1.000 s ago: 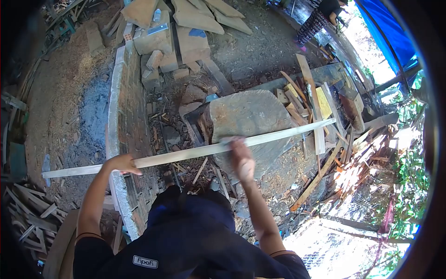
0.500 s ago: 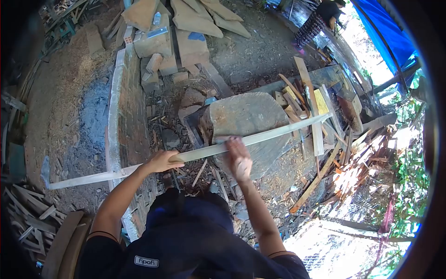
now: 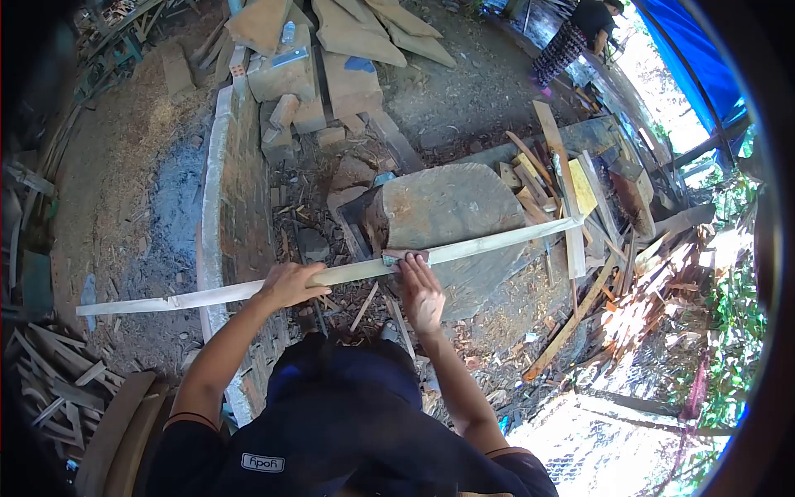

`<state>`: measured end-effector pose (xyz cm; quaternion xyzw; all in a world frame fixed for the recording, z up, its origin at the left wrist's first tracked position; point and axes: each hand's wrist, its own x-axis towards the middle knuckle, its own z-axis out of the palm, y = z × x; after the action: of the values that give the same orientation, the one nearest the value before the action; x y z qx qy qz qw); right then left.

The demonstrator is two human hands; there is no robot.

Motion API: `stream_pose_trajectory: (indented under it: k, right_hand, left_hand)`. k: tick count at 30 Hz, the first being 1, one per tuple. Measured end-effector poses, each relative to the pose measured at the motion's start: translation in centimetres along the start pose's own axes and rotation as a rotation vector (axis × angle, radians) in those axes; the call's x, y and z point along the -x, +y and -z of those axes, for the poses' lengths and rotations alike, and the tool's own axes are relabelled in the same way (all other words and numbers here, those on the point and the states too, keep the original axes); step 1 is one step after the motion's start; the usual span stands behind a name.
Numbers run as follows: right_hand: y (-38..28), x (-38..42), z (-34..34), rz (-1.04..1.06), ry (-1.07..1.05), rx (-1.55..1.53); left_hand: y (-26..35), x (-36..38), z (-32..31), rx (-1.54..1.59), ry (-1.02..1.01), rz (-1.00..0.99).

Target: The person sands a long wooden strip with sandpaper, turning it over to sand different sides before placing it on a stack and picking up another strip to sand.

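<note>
A long, pale wooden strip [image 3: 489,243] runs across the view, over the low wall and the large wooden block [image 3: 451,203]. My left hand [image 3: 291,285] is wrapped round the strip left of its middle. On top of the strip, my right hand [image 3: 422,291] presses a small reddish-brown sanding block [image 3: 404,256] with its fingertips. The block's underside is hidden against the wood. The strip's right end touches an upright board [image 3: 573,240].
To the left stands a low wall [image 3: 214,190] with a pale top edge. Stone-like slabs [image 3: 356,33] are piled at the back. Wood scraps [image 3: 530,178] lie at the right, and a person [image 3: 571,45] bends over at the far right.
My right hand and the sanding block, blurred before, now show sharply at nearly the same spot. The strip's left end has risen and its right end dropped slightly.
</note>
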<state>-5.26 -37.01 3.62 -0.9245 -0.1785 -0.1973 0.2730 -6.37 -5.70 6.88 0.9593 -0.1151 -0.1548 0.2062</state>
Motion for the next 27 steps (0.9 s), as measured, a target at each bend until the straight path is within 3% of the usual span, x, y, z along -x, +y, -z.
stream_pose_trajectory:
  k: [2, 4, 5, 7, 10, 16, 19, 21, 23, 27]
  right_hand:
    - [3.4, -1.0, 1.4, 0.101, 0.008, 0.037]
    - [8.2, -2.1, 1.6, 0.003, 0.104, 0.135]
    - [9.1, -3.1, 2.7, -0.168, 0.072, 0.157]
    - [11.0, -2.7, 3.0, -0.215, 0.165, 0.213]
    - [7.4, -2.1, 0.9, -0.253, 0.187, 0.172]
    - [-1.6, -0.7, -0.6, 0.085, -0.027, 0.018]
    - [2.0, -2.7, 2.0, 0.069, -0.132, 0.027]
    - [5.7, -4.3, 3.4, -0.099, -0.058, 0.141]
    - [10.6, -3.7, 3.0, -0.116, 0.142, 0.226]
    - [6.4, -2.7, 1.5, -0.177, 0.214, 0.168]
  left_hand:
    - [0.0, 0.1, -0.2, 0.066, 0.011, -0.061]
    - [-0.9, 1.3, 0.1, 0.090, -0.005, -0.035]
    - [-1.4, 1.7, 0.3, 0.117, -0.011, -0.011]
    - [-2.5, 3.0, 0.8, 0.062, -0.019, 0.013]
    - [-1.9, 3.3, 1.6, -0.036, -0.010, 0.048]
    - [1.0, 0.1, -1.7, -0.111, 0.044, -0.039]
    - [0.4, 1.4, -1.8, -0.081, 0.013, -0.061]
    - [-1.2, 3.7, -1.3, -0.095, -0.045, 0.013]
    - [-3.2, 6.2, -0.1, -0.162, -0.103, 0.049]
    - [-2.2, 5.9, 0.6, -0.201, -0.114, 0.110]
